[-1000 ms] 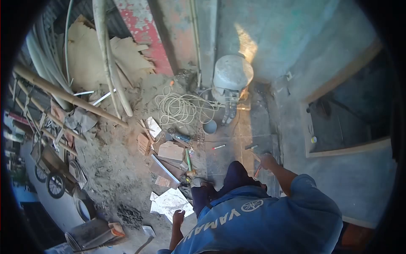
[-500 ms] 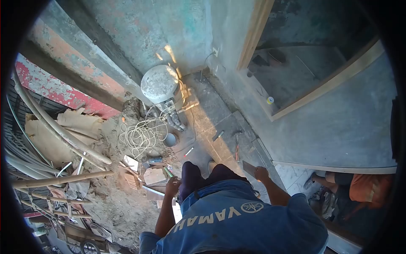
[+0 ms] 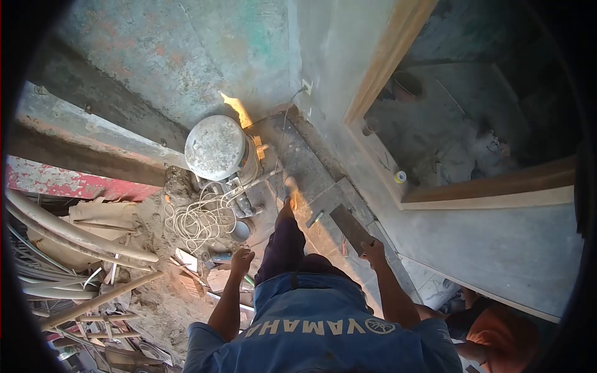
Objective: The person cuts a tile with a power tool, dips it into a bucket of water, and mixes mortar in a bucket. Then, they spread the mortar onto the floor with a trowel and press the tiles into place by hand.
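Note:
My right hand [image 3: 373,250] grips the near end of a dark, flat rectangular strip [image 3: 348,227], which could be a tile piece or board. The strip points forward over the grey tiled floor [image 3: 305,149]. My left hand [image 3: 242,260] is curled closed in front of me, left of my leg; what is in it, if anything, is hidden. Beside that wrist a thin green item [image 3: 249,280] shows in part. Just left of the strip, a small tool [image 3: 316,219] lies on the floor.
Ahead stands a round drum [image 3: 215,147] with a dusty top. Coiled pale cable [image 3: 198,219] and a bucket [image 3: 242,230] are near it. Poles and hoses [image 3: 93,242] lie left. A wood-framed opening [image 3: 398,74] is right. Another person in orange [image 3: 504,336] is low right.
I have stepped forward, one foot now reaching toward the drum. The strip in my right hand has swung forward and shows more of its length. My left hand has risen away from the green item.

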`<state>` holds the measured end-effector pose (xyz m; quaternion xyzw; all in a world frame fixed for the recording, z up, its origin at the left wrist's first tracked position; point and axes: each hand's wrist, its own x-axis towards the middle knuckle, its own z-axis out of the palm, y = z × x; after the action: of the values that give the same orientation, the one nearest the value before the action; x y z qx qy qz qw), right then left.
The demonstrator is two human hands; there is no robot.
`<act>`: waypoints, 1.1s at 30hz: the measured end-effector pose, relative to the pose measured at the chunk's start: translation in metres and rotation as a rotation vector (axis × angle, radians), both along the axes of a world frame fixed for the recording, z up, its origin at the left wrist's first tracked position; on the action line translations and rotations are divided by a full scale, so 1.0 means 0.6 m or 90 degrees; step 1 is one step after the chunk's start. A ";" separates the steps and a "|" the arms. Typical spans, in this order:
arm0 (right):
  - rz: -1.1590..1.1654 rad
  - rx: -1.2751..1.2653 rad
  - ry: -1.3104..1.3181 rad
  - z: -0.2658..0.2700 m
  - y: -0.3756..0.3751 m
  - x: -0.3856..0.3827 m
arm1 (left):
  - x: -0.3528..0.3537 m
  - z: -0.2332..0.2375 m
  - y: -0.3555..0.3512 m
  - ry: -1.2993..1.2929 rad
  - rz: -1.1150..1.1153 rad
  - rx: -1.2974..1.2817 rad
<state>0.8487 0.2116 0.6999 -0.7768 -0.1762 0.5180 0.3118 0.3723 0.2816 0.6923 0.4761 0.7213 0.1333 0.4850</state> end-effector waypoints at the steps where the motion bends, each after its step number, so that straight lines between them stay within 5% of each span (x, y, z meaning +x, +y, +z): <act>1: -0.015 0.002 0.026 -0.020 0.051 -0.005 | 0.014 -0.017 0.057 -0.004 0.002 -0.004; 7: -0.161 -0.102 0.082 -0.158 0.346 -0.050 | 0.099 -0.147 0.424 0.031 -0.037 0.038; 8: -0.153 -0.116 0.087 -0.184 0.385 -0.055 | 0.112 -0.211 0.470 -0.037 0.056 0.028; 9: -0.142 -0.114 0.094 -0.221 0.447 -0.056 | 0.135 -0.201 0.545 -0.009 0.026 0.077; 14: -0.221 -0.102 0.180 -0.421 0.659 -0.058 | 0.198 -0.389 0.854 0.031 -0.027 0.081; 19: -0.194 -0.063 0.263 -0.549 0.750 -0.035 | 0.227 -0.538 0.990 0.069 -0.042 0.134; 25: -0.186 0.040 0.367 -0.831 0.881 -0.030 | 0.275 -0.850 1.154 -0.093 -0.063 0.061; 28: -0.178 0.114 0.435 -0.951 0.955 -0.030 | 0.312 -0.946 1.223 -0.107 -0.097 0.031; 30: -0.171 0.141 0.449 -1.018 0.997 -0.034 | 0.320 -1.043 1.256 -0.249 -0.004 -0.027; 33: -0.179 0.169 0.456 -1.096 1.033 -0.021 | 0.359 -1.080 1.272 -0.264 0.037 -0.012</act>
<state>0.8361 0.8317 0.0423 -0.5169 -0.0140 0.6810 0.5185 0.5875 1.0450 0.0441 0.4132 0.6203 0.2358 0.6236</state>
